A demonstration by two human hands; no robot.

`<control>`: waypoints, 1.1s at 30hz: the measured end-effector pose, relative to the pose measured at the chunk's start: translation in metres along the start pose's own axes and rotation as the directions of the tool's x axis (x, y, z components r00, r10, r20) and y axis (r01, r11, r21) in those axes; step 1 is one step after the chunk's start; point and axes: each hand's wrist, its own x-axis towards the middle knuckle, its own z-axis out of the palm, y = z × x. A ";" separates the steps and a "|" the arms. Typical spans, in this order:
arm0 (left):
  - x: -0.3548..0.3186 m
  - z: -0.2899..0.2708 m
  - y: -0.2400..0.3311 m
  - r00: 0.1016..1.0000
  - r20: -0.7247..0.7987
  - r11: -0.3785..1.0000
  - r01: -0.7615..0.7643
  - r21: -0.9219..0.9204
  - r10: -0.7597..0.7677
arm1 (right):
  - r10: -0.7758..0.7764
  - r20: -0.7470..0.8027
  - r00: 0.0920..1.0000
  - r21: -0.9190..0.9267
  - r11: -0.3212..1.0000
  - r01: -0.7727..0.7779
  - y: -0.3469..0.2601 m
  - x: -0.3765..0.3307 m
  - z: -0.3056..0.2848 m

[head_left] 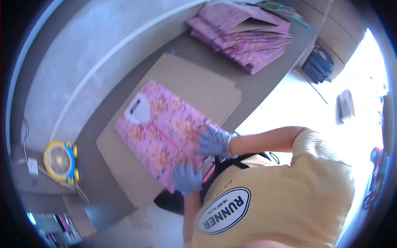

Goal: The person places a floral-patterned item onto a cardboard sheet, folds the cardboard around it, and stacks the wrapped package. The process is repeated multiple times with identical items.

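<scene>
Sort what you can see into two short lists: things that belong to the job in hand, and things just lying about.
Part of the job:
Pink garment, left hand and right hand on it
Cardboard, beneath it
Pink pile, probably: similar print

Apparently just lying about:
Fan, at the left
Dark pile, at the right

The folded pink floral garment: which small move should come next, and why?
Perhaps smooth the near end of the folded pink floral garment, because the grey-gloved left hand and grey-gloved right hand are over that end, and flat brown cardboard lies beneath.
</scene>
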 end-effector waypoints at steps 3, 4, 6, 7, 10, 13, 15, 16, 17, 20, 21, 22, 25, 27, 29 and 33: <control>0.018 -0.017 0.002 0.997 0.057 0.996 -0.049 -0.071 0.054 | 0.169 -0.188 0.968 0.256 0.960 -0.117 -0.029 0.005 0.019; 0.018 -0.038 -0.004 0.994 0.086 0.994 -0.066 -0.088 0.074 | 0.224 -0.274 0.935 0.237 0.958 -0.160 -0.048 0.017 0.009; 0.018 -0.032 0.003 0.990 -0.012 0.985 -0.140 -0.105 0.140 | 0.255 -0.435 0.863 0.176 0.965 -0.196 -0.050 0.026 0.021; 0.020 -0.027 0.009 0.983 -0.059 0.978 -0.181 -0.107 0.176 | 0.251 -0.486 0.837 0.208 0.963 -0.168 -0.041 0.022 0.029; 0.037 -0.065 0.032 0.931 -0.328 0.965 -0.217 -0.149 0.159 | 0.296 -0.623 0.724 0.343 0.935 -0.087 0.015 -0.016 -0.007; 0.066 -0.086 0.035 0.937 -0.310 0.975 -0.200 -0.100 0.161 | 0.384 -0.786 0.485 0.323 0.923 -0.207 0.110 -0.060 -0.068; 0.060 -0.081 0.032 0.974 -0.215 0.989 -0.099 -0.108 0.074 | 0.328 -0.894 0.306 0.155 0.866 -0.476 0.117 -0.099 -0.110; 0.056 -0.075 0.028 0.992 -0.126 0.986 -0.041 -0.162 0.021 | 0.232 -0.955 0.183 0.141 0.902 -0.409 0.114 -0.106 -0.135; 0.048 -0.066 0.024 0.994 -0.107 0.981 -0.010 -0.194 -0.011 | 0.133 -0.982 0.137 0.058 0.893 -0.446 0.126 -0.119 -0.139; 0.025 -0.047 0.019 0.994 -0.022 0.962 0.097 -0.255 -0.106 | 0.026 -0.944 0.328 -0.186 0.782 -0.596 0.165 -0.128 -0.154; 0.025 -0.045 0.018 0.994 -0.001 0.961 0.104 -0.258 -0.108 | 0.069 -0.924 0.376 -0.213 0.723 -0.657 0.186 -0.127 -0.154; 0.027 -0.045 0.016 0.993 0.021 0.961 0.118 -0.249 -0.116 | 0.170 -0.924 0.344 -0.107 0.745 -0.658 0.213 -0.125 -0.144; 0.044 -0.041 0.003 0.991 0.072 0.970 0.121 -0.210 -0.108 | 0.583 -0.761 0.285 0.211 0.638 -0.741 0.332 -0.155 -0.070; 0.052 -0.042 -0.011 0.985 0.106 0.980 0.151 -0.132 -0.137 | 0.897 -0.311 0.315 0.208 0.388 -0.898 0.346 -0.135 -0.035; 0.054 -0.036 -0.020 0.973 0.090 0.975 0.216 -0.042 -0.212 | 0.916 -0.165 0.365 0.217 0.395 -0.893 0.370 -0.146 0.004; 0.034 -0.005 -0.034 0.938 0.135 0.947 0.312 0.078 -0.320 | 0.793 -0.321 0.517 0.375 0.608 -0.700 0.396 -0.181 0.005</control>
